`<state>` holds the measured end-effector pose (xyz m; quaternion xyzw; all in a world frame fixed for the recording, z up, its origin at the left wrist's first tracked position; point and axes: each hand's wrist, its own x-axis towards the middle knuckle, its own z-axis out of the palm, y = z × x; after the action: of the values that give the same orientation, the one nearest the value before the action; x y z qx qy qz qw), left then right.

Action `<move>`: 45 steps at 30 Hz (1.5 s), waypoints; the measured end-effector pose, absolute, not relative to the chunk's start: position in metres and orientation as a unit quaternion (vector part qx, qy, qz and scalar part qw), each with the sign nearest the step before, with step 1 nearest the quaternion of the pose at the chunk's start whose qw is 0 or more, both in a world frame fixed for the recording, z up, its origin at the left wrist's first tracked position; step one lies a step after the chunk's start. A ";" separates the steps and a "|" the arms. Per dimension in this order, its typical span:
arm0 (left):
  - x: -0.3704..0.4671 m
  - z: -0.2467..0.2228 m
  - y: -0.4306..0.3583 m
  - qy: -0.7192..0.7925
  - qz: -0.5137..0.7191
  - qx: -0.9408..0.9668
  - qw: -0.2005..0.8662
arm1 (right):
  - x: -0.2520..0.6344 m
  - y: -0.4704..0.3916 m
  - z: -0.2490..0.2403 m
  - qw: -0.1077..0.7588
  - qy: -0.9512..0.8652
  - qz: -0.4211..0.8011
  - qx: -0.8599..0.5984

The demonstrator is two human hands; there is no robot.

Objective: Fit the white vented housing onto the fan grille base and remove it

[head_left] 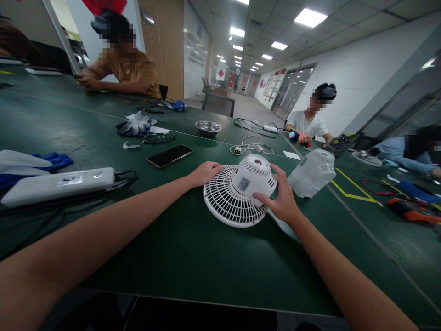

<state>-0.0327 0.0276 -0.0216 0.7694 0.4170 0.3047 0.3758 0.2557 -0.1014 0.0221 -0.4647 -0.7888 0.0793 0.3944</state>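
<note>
A white fan head (244, 185) lies on the green table with its round slatted grille (223, 202) down and its motor housing (257, 172) on top. A grey label shows on the housing's side. My left hand (206, 174) is at the grille's left rim, its fingers closed over the edge. Around the right side of the housing curls my right hand (284, 195), thumb in front and fingers behind. Just beyond that hand, a white translucent plastic cover (313, 174) with slots stands on the table. A pale flat piece under my right wrist is partly hidden.
A phone (170, 156), a metal bowl (208, 128) and a white cable (253, 147) lie beyond the fan. At left are a power strip (65, 184) and gloves (136, 124). A multimeter (413, 209) lies at right. Several people sit around the table.
</note>
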 end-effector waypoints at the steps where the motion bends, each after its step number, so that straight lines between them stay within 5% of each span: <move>1: -0.033 -0.021 0.027 0.418 0.304 0.769 0.376 | 0.257 -0.101 0.022 0.392 -0.790 0.080 -0.466; 17: -0.031 -0.021 0.025 0.425 0.305 0.774 0.357 | 0.261 -0.098 0.024 0.344 -0.807 0.068 -0.475; 24: -0.027 0.005 0.005 0.347 0.328 0.850 0.221 | 0.261 -0.096 0.022 0.348 -0.790 0.119 -0.491; 45: -0.002 0.029 -0.025 0.283 0.286 0.892 0.207 | 0.254 -0.098 0.022 0.355 -0.808 0.075 -0.463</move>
<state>-0.0023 -0.0254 0.0285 0.8917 0.2835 0.2855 0.2073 0.2544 -0.0978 0.0219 -0.4633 -0.8085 0.0753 0.3551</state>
